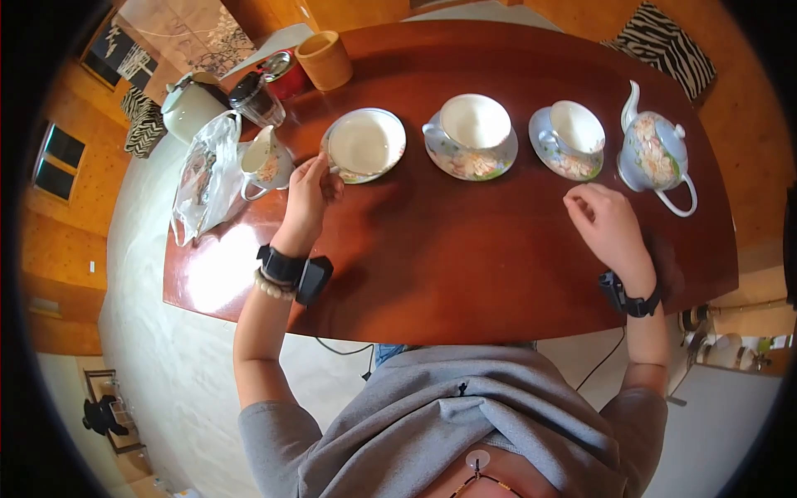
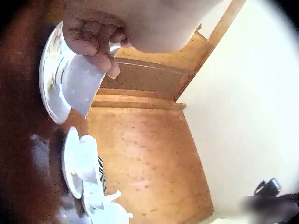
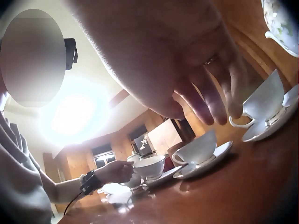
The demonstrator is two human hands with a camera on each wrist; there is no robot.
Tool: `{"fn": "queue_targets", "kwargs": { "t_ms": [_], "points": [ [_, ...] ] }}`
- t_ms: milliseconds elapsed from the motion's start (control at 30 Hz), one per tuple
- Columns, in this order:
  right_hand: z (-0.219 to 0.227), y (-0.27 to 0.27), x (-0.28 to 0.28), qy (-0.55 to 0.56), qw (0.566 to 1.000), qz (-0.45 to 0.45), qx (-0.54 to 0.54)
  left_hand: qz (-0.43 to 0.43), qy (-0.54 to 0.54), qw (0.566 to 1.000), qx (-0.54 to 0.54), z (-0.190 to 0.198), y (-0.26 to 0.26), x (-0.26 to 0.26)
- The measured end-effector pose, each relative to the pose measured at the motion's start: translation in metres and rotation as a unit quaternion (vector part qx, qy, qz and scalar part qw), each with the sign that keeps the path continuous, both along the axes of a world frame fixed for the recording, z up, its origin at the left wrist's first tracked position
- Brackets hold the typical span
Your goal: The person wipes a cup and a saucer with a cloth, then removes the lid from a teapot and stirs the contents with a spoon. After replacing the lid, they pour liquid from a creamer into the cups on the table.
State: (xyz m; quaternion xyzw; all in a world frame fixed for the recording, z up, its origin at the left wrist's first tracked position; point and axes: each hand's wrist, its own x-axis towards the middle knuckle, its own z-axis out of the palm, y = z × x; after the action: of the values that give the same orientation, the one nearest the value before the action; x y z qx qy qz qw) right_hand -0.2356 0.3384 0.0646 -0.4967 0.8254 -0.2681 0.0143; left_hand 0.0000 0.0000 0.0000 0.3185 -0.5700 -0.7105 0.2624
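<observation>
My left hand [image 1: 305, 197] pinches the handle of the leftmost white teacup [image 1: 366, 143], which is over its floral saucer [image 2: 45, 86]. In the left wrist view the thumb and fingertips meet at the cup's side. The right hand [image 1: 610, 222] hangs loosely curled, holding nothing, just in front of the right-hand saucer [image 1: 573, 168] and its cup [image 1: 579, 129]. Between the hands stands another cup [image 1: 476, 122] on a blue floral saucer [image 1: 473, 166]. Beside the left fingers is a floral creamer [image 1: 267, 163]. The floral teapot [image 1: 655, 151] stands beyond the right hand.
At the table's left end lie a plastic bag [image 1: 207, 178], a big pale pot [image 1: 193, 108], a dark-lidded glass jar [image 1: 257, 104], a red can [image 1: 283, 75] and a wooden cup [image 1: 325, 61]. The brown table [image 1: 465, 257] has its near edge at the person's waist.
</observation>
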Motion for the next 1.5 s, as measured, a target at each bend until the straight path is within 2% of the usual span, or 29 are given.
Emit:
{"fn": "queue_targets", "kwargs": {
  "t_ms": [100,200,300,333,433,567,667,767,900,1067,1167,1267,1367,1433,1467,1500],
  "points": [
    [0.001,0.006,-0.002,-0.081,0.996,0.024,0.017,-0.081,-0.009,0.997,0.019,0.015,0.046,0.007],
    [-0.005,0.009,0.006,-0.185,0.98,0.059,0.035,-0.116,-0.04,0.99,0.074,0.026,0.09,0.002],
    [-0.012,0.005,0.017,-0.31,0.947,0.082,0.008,-0.185,-0.072,0.973,0.117,0.02,0.11,-0.002],
    [-0.017,0.005,0.016,-0.29,0.95,0.114,0.003,-0.217,-0.062,0.965,0.134,0.019,0.112,-0.004],
    [-0.018,0.001,0.02,-0.343,0.933,0.108,0.007,-0.255,-0.049,0.957,0.127,0.005,0.116,-0.014],
    [-0.027,-0.001,0.024,-0.464,0.876,0.131,0.023,-0.239,-0.041,0.945,0.218,0.006,0.126,-0.023],
    [-0.034,-0.001,0.026,-0.541,0.826,0.154,0.029,-0.251,-0.026,0.943,0.219,0.003,0.128,-0.026],
    [-0.039,-0.004,0.028,-0.569,0.807,0.161,0.008,-0.254,-0.019,0.943,0.216,-0.001,0.127,-0.028],
    [-0.042,-0.006,0.028,-0.566,0.808,0.163,0.02,-0.26,-0.027,0.944,0.2,-0.005,0.129,-0.027],
    [-0.046,-0.007,0.026,-0.532,0.828,0.175,0.025,-0.274,-0.022,0.944,0.183,-0.01,0.128,-0.028],
    [-0.044,-0.008,0.026,-0.503,0.846,0.177,0.023,-0.285,-0.038,0.95,0.117,-0.013,0.129,-0.028],
    [-0.05,-0.001,0.024,-0.5,0.85,0.167,0.005,-0.31,-0.1,0.946,-0.001,-0.009,0.126,-0.026],
    [-0.033,0.023,0.012,-0.34,0.935,0.101,-0.012,-0.309,-0.139,0.936,-0.091,0.006,0.128,-0.024],
    [-0.012,0.047,-0.001,-0.242,0.97,-0.028,0.012,-0.307,-0.131,0.935,-0.116,0.004,0.126,-0.024],
    [-0.007,0.061,-0.007,-0.1,0.991,-0.086,0.031,-0.304,-0.125,0.936,-0.126,0.001,0.126,-0.024],
    [-0.002,0.077,-0.013,0.046,0.988,-0.14,0.05,-0.307,-0.13,0.934,-0.127,0.002,0.127,-0.024]
  ]
}}
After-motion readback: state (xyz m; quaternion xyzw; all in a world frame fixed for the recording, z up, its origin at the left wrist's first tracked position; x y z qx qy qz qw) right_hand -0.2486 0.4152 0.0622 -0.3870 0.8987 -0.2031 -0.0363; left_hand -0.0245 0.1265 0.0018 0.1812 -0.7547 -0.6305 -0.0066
